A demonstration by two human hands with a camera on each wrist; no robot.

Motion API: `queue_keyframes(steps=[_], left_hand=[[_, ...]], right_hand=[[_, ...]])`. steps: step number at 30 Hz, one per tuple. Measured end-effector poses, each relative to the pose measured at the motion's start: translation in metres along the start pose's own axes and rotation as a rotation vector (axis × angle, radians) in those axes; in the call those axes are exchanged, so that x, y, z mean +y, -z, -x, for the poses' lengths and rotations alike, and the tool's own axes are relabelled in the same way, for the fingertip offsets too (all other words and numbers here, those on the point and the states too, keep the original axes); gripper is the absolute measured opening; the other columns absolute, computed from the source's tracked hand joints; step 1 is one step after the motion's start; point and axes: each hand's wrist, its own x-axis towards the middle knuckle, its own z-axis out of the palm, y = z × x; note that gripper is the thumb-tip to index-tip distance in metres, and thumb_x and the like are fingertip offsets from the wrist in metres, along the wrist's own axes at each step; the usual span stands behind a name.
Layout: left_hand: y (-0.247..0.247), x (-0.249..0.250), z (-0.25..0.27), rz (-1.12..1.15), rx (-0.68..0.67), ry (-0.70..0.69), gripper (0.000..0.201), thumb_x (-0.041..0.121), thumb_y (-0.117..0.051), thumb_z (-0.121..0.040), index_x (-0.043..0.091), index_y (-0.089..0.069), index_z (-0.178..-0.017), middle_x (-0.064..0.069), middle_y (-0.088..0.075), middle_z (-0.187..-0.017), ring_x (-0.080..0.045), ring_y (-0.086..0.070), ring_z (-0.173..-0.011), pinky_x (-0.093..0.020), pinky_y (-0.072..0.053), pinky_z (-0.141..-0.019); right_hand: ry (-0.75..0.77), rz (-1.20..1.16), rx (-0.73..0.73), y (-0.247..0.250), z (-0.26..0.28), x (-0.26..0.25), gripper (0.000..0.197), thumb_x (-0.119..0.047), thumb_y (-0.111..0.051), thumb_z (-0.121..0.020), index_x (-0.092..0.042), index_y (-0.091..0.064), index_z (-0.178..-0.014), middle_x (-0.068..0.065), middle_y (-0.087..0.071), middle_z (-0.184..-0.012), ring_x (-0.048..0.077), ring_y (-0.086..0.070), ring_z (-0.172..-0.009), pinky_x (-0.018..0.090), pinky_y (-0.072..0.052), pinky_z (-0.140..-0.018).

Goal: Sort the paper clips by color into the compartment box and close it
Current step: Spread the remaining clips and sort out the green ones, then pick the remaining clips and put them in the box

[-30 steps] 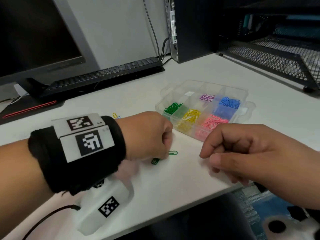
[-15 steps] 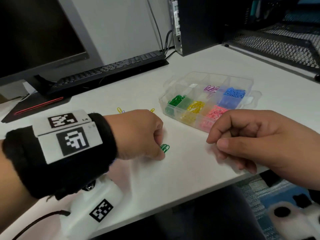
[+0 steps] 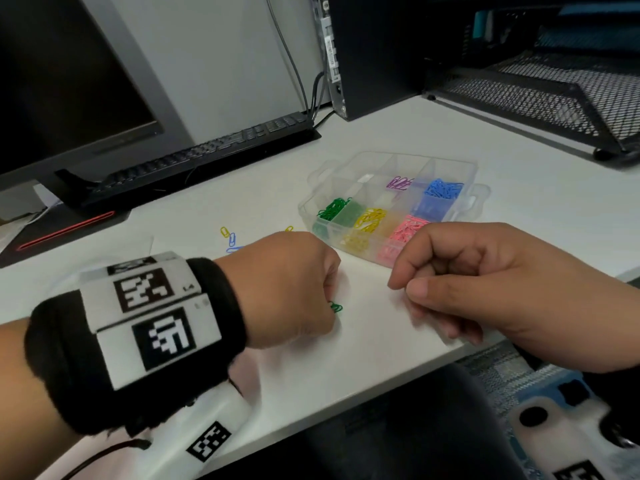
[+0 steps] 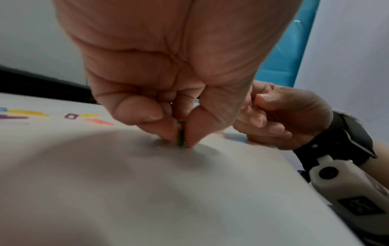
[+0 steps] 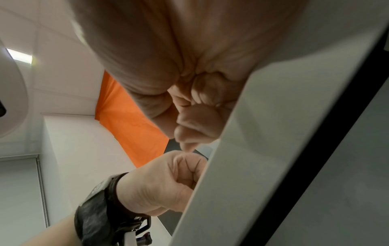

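A clear compartment box (image 3: pixel 460 166) stands open on the white desk, holding green (image 3: pixel 334 207), yellow (image 3: pixel 372 216), pink (image 3: pixel 410 227), blue (image 3: pixel 443 188) and purple (image 3: pixel 400 182) paper clips in separate compartments. My left hand (image 3: pixel 330 306) is down on the desk in front of the box and pinches a green paper clip (image 4: pixel 181 133) between thumb and forefinger, its tip touching the desk. My right hand (image 3: pixel 408 285) hovers at the desk's front edge with its fingers curled; nothing shows in it.
Loose yellow (image 3: pixel 224 231) and blue (image 3: pixel 232 239) clips lie on the desk behind my left hand. A keyboard (image 3: pixel 194 157) and monitor stand at the back left, a computer tower (image 3: pixel 374 53) and a black mesh tray (image 3: pixel 554 98) at the back right.
Two green clips lay apart on the desk; my left hand drew them together and now pinches green clip wire at its fingertips. The right hand stayed curled near the desk edge.
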Motion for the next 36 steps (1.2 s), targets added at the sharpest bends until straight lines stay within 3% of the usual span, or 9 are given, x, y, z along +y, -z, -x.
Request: queue_keyframes(steps=[5, 10, 12, 17, 22, 25, 27, 31, 36], left_hand=[[0.015, 0.0, -0.005, -0.035, -0.016, -0.027, 0.013, 0.022, -0.069, -0.069, 0.021, -0.056, -0.066, 0.006, -0.057, -0.062, -0.004, -0.048, -0.053, -0.015, -0.036, -0.045], [0.057, -0.01, -0.044, 0.042, 0.247, 0.029, 0.009, 0.016, -0.07, -0.069, 0.02, -0.062, -0.067, 0.007, -0.06, -0.055, -0.003, -0.05, -0.043, -0.015, -0.036, -0.041], [0.06, -0.013, -0.06, 0.101, 0.274, 0.038, 0.008, 0.015, -0.07, -0.07, 0.018, -0.063, -0.068, 0.005, -0.063, -0.055, -0.004, -0.053, -0.043, -0.013, -0.038, -0.039], [0.06, -0.027, -0.075, 0.332, 0.23, 0.042, 0.006, 0.011, -0.074, -0.075, 0.014, -0.069, -0.075, -0.006, -0.074, -0.07, -0.014, -0.069, -0.061, -0.028, -0.06, -0.066], [0.073, -0.074, -0.062, 0.285, 0.278, 0.148, 0.01, 0.008, -0.065, -0.084, 0.015, -0.069, -0.078, -0.005, -0.074, -0.072, -0.017, -0.073, -0.066, -0.03, -0.06, -0.069], [0.064, -0.107, -0.05, 0.145, 0.175, 0.225, 0.007, 0.011, -0.064, -0.085, 0.017, -0.067, -0.083, -0.009, -0.073, -0.079, -0.021, -0.072, -0.068, -0.032, -0.061, -0.068], [0.053, -0.126, -0.041, 0.068, 0.06, 0.267, 0.008, 0.015, -0.065, -0.085, 0.019, -0.067, -0.091, -0.009, -0.07, -0.088, -0.026, -0.072, -0.073, -0.037, -0.061, -0.069], [0.039, -0.146, -0.018, 0.022, -0.07, 0.298, 0.025, 0.033, -0.071, -0.082, 0.029, -0.064, -0.105, 0.004, -0.063, -0.097, -0.025, -0.072, -0.077, -0.036, -0.06, -0.074], [0.028, -0.139, 0.018, 0.038, -0.144, 0.236, 0.059, 0.05, -0.083, -0.063, 0.039, -0.056, -0.115, 0.014, -0.056, -0.106, -0.018, -0.067, -0.089, -0.034, -0.057, -0.08]], right_hand=[[-0.023, -0.024, -0.007, 0.0, 0.001, 0.0, 0.009, -0.015, -0.062, -0.079, -0.016, -0.069, -0.084, 0.009, -0.064, -0.069, 0.015, -0.052, -0.051, 0.022, -0.04, -0.043], [-0.039, -0.031, 0.007, -0.002, 0.002, -0.001, 0.009, -0.017, -0.062, -0.078, -0.018, -0.069, -0.084, 0.009, -0.063, -0.069, 0.014, -0.051, -0.051, 0.022, -0.039, -0.043], [-0.04, -0.027, 0.013, -0.002, 0.003, -0.002, 0.009, -0.018, -0.062, -0.078, -0.019, -0.069, -0.084, 0.007, -0.064, -0.069, 0.013, -0.052, -0.051, 0.022, -0.039, -0.044], [-0.031, -0.023, 0.022, 0.001, 0.004, -0.002, 0.009, -0.012, -0.065, -0.085, -0.02, -0.07, -0.084, 0.008, -0.065, -0.071, 0.014, -0.052, -0.052, 0.023, -0.04, -0.045], [-0.012, -0.01, 0.064, 0.001, 0.001, -0.002, 0.004, -0.02, -0.073, -0.078, -0.021, -0.072, -0.082, 0.012, -0.066, -0.069, 0.018, -0.051, -0.049, 0.023, -0.039, -0.042], [0.014, 0.003, 0.1, -0.001, 0.0, 0.001, 0.007, -0.019, -0.078, -0.077, -0.018, -0.072, -0.081, 0.018, -0.064, -0.067, 0.02, -0.05, -0.046, 0.02, -0.038, -0.041], [0.029, -0.004, 0.13, -0.002, -0.001, 0.003, 0.01, -0.019, -0.071, -0.071, -0.015, -0.072, -0.08, 0.02, -0.063, -0.065, 0.02, -0.049, -0.043, 0.018, -0.038, -0.041], [0.03, 0.001, 0.185, -0.004, -0.004, 0.005, 0.013, -0.016, -0.063, -0.066, -0.014, -0.073, -0.075, 0.022, -0.061, -0.058, 0.017, -0.046, -0.036, 0.014, -0.037, -0.039], [0.006, 0.037, 0.211, -0.008, -0.007, 0.001, 0.014, -0.014, -0.06, -0.063, -0.012, -0.072, -0.07, 0.024, -0.059, -0.057, 0.015, -0.045, -0.033, 0.013, -0.037, -0.037]])
